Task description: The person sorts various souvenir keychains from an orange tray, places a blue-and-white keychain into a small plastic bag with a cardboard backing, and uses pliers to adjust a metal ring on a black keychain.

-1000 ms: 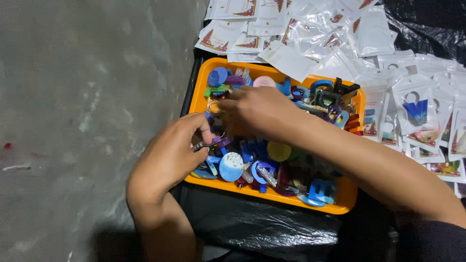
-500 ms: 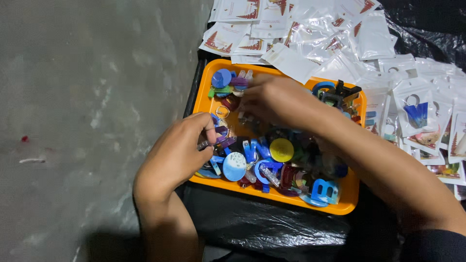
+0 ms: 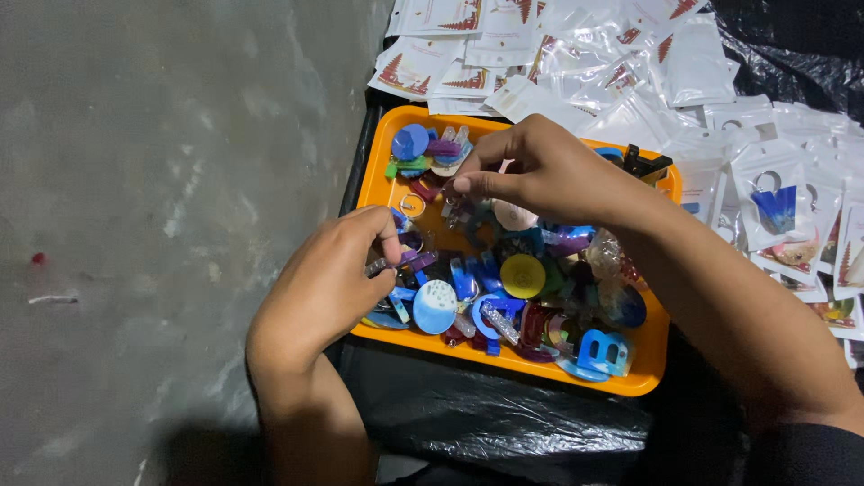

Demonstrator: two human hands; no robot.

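Note:
An orange tray (image 3: 504, 360) holds several coloured resin keychain pieces: a yellow disc (image 3: 523, 275), a blue-and-white disc (image 3: 434, 308), a blue letter piece (image 3: 604, 352). My left hand (image 3: 328, 283) rests at the tray's left edge, its thumb and fingers pinching a small clear and purple piece (image 3: 378, 266). Above the tray's middle, my right hand (image 3: 540, 175) is raised with its fingers pinched on a small pale keychain piece (image 3: 516, 216) lifted from the pile.
Many white and clear plastic pouches (image 3: 630, 72) lie heaped behind and right of the tray, some with keychains inside (image 3: 774, 207). Black plastic sheeting (image 3: 486, 418) lies under the tray. A grey concrete floor (image 3: 162, 180) fills the left.
My right hand drew back from the tray's far left corner toward the middle and rose, lifting a small pale piece. My left hand stayed at the tray's left edge.

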